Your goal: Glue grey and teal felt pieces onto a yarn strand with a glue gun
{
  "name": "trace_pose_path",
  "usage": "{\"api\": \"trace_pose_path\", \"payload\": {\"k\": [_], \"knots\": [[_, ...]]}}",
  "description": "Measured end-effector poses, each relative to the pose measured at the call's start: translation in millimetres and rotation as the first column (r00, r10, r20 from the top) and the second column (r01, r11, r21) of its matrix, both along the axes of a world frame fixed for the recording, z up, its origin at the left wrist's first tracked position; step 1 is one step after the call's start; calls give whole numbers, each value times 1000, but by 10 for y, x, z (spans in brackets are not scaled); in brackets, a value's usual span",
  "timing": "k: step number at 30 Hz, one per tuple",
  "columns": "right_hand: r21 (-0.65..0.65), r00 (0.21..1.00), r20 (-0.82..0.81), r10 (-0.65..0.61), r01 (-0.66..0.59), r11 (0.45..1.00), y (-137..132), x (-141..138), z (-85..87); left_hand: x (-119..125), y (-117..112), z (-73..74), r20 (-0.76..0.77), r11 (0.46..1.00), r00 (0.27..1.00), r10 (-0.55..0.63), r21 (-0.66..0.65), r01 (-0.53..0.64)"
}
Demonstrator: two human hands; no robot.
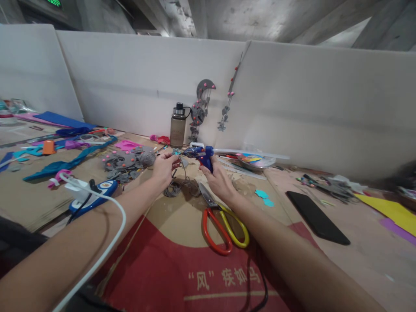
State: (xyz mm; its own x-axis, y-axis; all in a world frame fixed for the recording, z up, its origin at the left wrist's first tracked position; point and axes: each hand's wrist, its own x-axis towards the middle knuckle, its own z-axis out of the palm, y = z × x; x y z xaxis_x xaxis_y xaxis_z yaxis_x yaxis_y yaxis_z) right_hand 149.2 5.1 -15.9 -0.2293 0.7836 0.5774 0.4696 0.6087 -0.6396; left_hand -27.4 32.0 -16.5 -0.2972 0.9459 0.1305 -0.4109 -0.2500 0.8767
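Observation:
My right hand (218,178) is wrapped round the grip of a blue glue gun (204,156), whose nozzle points left. My left hand (164,167) pinches a small grey piece (178,153) with a bit of teal on it, held right at the gun's tip. A grey cord (180,187) hangs from that piece and lies coiled on the cardboard between my hands. Scissors (224,225) with one red and one yellow handle lie just under my right wrist.
A ball of grey yarn (147,157) and grey felt shapes with pink dots (120,164) lie left. A bottle (178,125) stands at the white partition. A black phone (316,216) lies right. A power strip (94,193) with a white cable is near my left forearm.

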Motion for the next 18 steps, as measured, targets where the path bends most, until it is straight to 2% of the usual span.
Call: {"api": "trace_pose_path", "payload": {"k": [18], "knots": [[35, 1000, 11, -18, 17, 999, -5, -2, -6, 13, -4, 9, -8, 1000, 1000, -11, 8, 12]]}}
